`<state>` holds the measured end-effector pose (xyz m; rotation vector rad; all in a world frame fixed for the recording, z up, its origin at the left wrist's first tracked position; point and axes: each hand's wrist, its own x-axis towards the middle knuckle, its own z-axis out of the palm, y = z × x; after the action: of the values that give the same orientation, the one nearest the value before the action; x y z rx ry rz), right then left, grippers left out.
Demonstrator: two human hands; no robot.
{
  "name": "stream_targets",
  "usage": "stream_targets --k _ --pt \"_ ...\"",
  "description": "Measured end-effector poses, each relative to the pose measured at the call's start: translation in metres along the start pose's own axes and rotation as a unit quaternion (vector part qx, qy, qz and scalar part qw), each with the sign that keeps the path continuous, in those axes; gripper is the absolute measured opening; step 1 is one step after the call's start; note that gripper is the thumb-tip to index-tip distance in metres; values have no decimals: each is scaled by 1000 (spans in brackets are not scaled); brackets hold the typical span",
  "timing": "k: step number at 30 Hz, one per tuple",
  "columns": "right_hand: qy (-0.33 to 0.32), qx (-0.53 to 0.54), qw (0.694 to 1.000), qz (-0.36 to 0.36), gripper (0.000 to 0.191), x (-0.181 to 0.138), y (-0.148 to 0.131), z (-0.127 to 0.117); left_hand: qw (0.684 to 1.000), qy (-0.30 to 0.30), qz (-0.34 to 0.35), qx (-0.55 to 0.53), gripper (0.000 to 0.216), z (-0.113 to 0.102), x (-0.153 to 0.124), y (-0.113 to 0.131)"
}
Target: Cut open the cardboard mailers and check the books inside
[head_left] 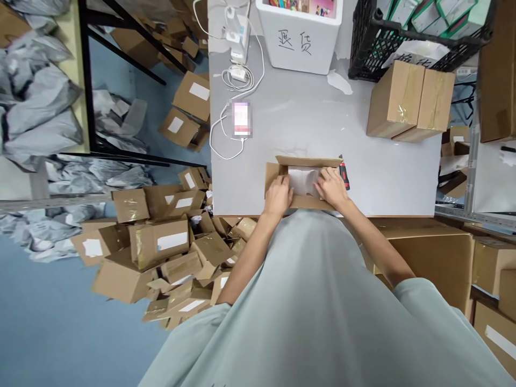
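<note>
An opened cardboard box point(310, 202) stands at the front edge of the table with its flaps folded out. Inside it lies a white, translucent wrapped packet point(302, 181); its contents cannot be made out. My left hand point(278, 193) reaches over the box's left side, fingers curled at the packet's left end. At the opposite end my right hand point(331, 187) has its fingers bent down into the box against the wrapping. The fingertips of both hands are partly hidden. Just right of the box lies a red and black box cutter point(344, 175), touched by neither hand.
A phone point(241, 119) on a white cable lies left on the table point(399, 177), below a power strip point(238, 40). Behind are a white foam bin point(300, 45), a black crate point(365, 48) and two closed cartons point(397, 99). Opened boxes point(161, 242) pile up on the floor left.
</note>
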<state>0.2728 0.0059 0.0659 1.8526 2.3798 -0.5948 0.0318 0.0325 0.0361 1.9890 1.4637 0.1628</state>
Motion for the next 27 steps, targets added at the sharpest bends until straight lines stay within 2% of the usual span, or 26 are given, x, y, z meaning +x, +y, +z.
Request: stream_targets --k 3,6,9,13,16,21,24,27 --pt "52 21 998 42 51 -25 16 -11 1000 0 1 3 65 10 13 18" --pt "87 41 991 92 48 -53 33 -17 999 -6 38 -13 64 16 26 30" --pt "97 60 985 133 43 -74 43 -9 997 -13 80 -5 57 20 38 44" --pt "81 83 979 166 39 -83 40 13 997 29 54 43 43 20 51 65" --pt "90 106 976 167 40 -80 31 23 994 44 63 81 36 19 61 74" --pt "87 123 975 163 37 -55 17 23 984 -68 135 97 48 29 79 69" --pt "52 91 975 194 37 -27 8 19 975 -107 134 138 59 38 84 63" --pt "16 65 976 206 39 5 0 17 973 -122 124 155 59 43 81 61"
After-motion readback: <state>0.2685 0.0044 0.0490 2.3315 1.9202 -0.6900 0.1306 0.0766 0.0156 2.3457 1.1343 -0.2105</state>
